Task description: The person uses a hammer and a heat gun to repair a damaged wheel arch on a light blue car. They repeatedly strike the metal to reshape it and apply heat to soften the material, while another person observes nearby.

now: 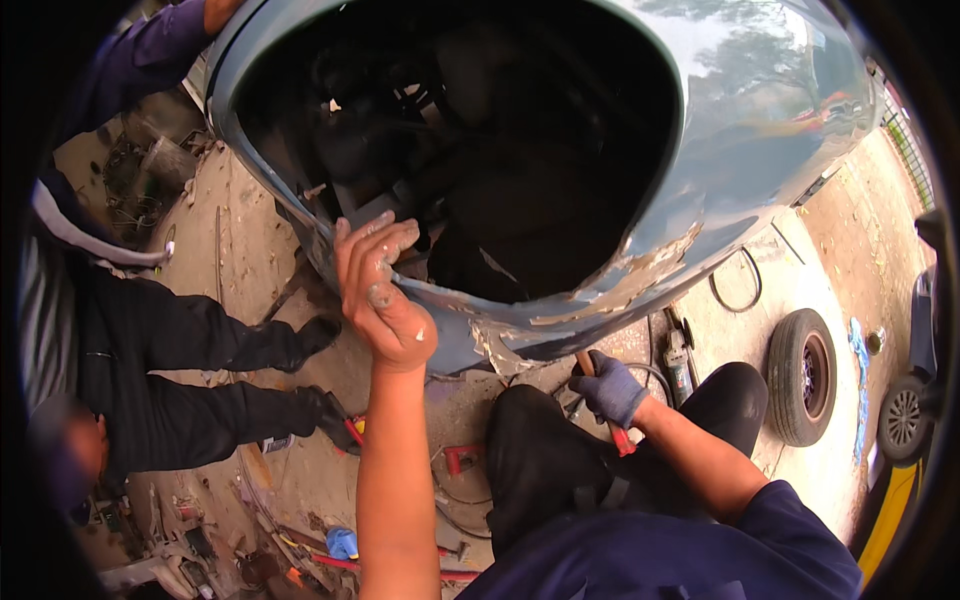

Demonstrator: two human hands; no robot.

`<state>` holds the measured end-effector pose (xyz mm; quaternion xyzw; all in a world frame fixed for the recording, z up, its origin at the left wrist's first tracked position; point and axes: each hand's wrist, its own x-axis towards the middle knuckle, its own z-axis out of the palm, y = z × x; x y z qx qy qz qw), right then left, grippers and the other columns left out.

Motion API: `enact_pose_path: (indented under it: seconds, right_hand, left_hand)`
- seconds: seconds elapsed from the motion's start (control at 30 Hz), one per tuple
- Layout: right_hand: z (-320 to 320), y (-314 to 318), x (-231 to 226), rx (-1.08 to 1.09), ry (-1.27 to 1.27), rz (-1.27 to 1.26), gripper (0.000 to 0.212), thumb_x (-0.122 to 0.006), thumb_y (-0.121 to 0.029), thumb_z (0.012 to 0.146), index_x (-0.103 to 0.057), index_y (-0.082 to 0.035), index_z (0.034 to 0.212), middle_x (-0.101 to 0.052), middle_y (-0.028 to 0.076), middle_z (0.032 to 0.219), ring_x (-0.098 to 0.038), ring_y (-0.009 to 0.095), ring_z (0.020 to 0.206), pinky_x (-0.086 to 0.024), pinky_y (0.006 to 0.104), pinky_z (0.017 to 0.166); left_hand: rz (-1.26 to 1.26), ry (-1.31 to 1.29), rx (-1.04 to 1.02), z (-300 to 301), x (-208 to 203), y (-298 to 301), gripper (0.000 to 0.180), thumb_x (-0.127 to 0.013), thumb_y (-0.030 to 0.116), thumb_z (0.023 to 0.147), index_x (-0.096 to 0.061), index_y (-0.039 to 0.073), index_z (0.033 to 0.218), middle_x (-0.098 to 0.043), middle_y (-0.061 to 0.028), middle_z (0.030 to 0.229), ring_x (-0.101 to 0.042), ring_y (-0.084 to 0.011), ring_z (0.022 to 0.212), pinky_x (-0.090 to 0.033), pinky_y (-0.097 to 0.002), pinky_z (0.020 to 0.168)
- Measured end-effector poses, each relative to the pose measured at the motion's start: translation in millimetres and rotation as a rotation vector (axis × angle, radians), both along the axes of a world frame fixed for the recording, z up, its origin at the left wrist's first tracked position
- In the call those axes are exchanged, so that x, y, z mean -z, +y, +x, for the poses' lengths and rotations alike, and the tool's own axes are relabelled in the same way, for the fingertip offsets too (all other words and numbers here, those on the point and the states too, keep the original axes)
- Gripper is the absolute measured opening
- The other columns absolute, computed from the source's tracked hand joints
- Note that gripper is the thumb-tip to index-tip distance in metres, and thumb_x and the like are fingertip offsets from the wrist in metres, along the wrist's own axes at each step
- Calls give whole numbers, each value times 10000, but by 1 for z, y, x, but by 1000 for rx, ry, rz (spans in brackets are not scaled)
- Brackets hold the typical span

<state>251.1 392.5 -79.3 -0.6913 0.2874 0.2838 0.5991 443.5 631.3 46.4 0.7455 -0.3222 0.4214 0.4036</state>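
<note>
4 curled fingers [396, 240] (left) gripping fender [760, 130]

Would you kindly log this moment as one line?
left hand: gripping wheel-arch edge | right hand: gloved, holding wooden-handled tool | nearby: loose tyre

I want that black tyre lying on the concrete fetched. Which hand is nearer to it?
Right. The gloved right hand, gripping a wooden-handled hammer, is left of the black tyre; the bare left hand clasps the blue-grey car's wheel arch rim, further left.
</note>
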Motion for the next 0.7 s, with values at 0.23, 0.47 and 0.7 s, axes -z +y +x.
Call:
enact_pose_path:
  seconds: [0.23, 0.47, 0.7]
  right_hand:
    - [-78, -19, 97, 463, 453, 359, 174, -669, -181, 1022, -672, -82, 880, -542, 20, 615, -485, 190, 450, -398, 369, 412]
    - [-94, -41, 145, 727, 200, -42, 205, -744, -160, 949, -619, -4, 990, -635, 104, 711, -616, 253, 552, -506, 420, 522]
    - [-118, -59, 220, 135, 311, -688, 476, -714, -308, 884, -720, -30, 1270, -764, 250, 1233, -744, 389, 1175, -605, 441, 970]
  left_hand:
    - [104, -34, -42, 6, 9, 9, 621, -257, 338, 1166, -756, -19, 1072, -779, -160, 1086, -702, -392, 1114, -401, -574, 1185]
    - [55, -101, -59, 14, 15, 5, 659, -266, 386, 1179, -780, -6, 1047, -792, -159, 1053, -699, -424, 1089, -416, -550, 1176]
    - [40, -132, -133, 15, 20, 9, 576, -347, 359, 1160, -818, 92, 966, -763, -168, 987, -671, -452, 1000, -515, -512, 934]
